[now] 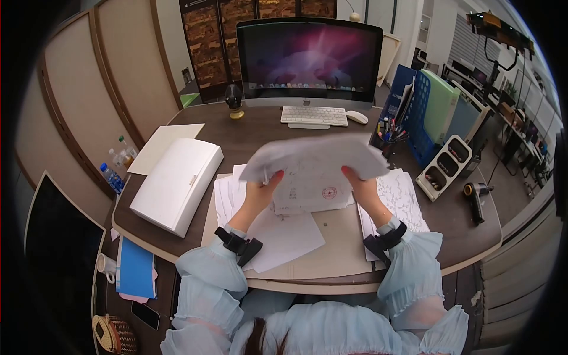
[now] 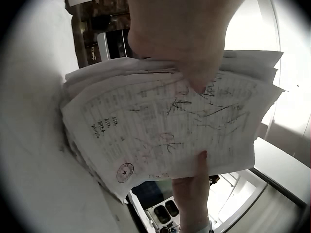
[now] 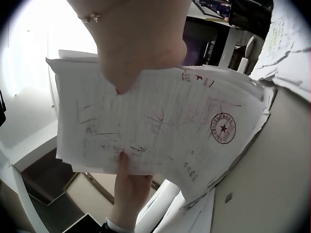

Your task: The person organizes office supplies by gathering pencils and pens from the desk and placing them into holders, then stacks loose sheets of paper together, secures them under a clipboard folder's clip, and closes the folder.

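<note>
Both hands hold a thick stack of papers (image 1: 313, 157) upright above the desk, one at each side. My left hand (image 1: 259, 194) grips its left part with the thumb on the near face. On the right part, my right hand (image 1: 363, 188) does the same, its thumb (image 3: 121, 87) pressed on the face. Handwriting and a red round stamp (image 2: 125, 172) show on the front sheet. The fingers behind the stack are hidden. The stack's lower edge is close over an open beige folder (image 1: 340, 254). Loose white sheets (image 1: 290, 239) lie below my left hand, and handwritten sheets (image 1: 402, 204) beside my right.
A white box file (image 1: 177, 183) lies at the left. Behind the stack stand a keyboard (image 1: 313, 115), a mouse (image 1: 357, 117) and a monitor (image 1: 310, 59). A pen holder (image 1: 387, 139), a blue file rack (image 1: 421, 130) and a white three-hole holder (image 1: 445, 168) are at the right.
</note>
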Motion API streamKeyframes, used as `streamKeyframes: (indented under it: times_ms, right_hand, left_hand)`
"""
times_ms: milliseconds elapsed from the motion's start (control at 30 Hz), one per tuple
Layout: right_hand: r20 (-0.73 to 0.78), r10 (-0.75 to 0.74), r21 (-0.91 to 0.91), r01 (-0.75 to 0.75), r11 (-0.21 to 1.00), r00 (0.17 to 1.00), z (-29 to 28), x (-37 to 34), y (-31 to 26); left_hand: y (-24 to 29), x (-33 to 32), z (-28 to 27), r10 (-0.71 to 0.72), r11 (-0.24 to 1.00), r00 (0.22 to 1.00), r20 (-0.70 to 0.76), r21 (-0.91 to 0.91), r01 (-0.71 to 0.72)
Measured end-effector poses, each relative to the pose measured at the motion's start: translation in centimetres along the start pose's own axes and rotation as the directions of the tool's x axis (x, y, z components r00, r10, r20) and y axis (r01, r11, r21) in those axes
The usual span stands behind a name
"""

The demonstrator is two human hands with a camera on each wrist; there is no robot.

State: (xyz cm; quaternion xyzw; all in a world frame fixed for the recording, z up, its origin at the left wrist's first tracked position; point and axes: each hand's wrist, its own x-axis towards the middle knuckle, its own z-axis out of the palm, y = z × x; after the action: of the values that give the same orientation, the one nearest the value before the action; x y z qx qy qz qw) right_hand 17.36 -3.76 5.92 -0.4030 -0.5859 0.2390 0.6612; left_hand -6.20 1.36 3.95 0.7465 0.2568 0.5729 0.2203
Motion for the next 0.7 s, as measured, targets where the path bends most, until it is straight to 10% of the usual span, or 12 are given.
streamKeyframes:
  times_ms: [200,367,533,633,700]
  right_hand:
    - [-0.039,0.051,0.193,-0.043,0.98,0.998,-1.0,3.4,-4.7]
    - [0.08,0.124,0.12,-0.133,0.984,0.989,-3.0,0.9,-3.9]
    - [-0.057,0.079,0.065,-0.075,0.995,0.995,-2.4,-0.1,0.4]
    - [-0.119,0.169,0.225,-0.139,0.964,0.978,-1.3,1.5,-3.3]
    - [-0.109,0.176,0.227,-0.148,0.963,0.978,-2.0,2.1,-3.9]
  left_hand:
    - [5.6,4.9,-1.1,-0.287,0.894,0.956,-0.062,-0.376,0.244]
    - [2.4,1.6,-3.3,-0.245,0.96,0.938,0.245,-0.073,0.27]
    - [0.0,-1.3,0.4,-0.063,0.997,0.992,0.111,-0.029,0.067]
    - [1.3,1.2,1.1,-0.37,0.866,0.929,0.024,-0.354,0.354]
    - [4.0,2.2,0.7,-0.329,0.847,0.944,0.015,-0.438,0.303]
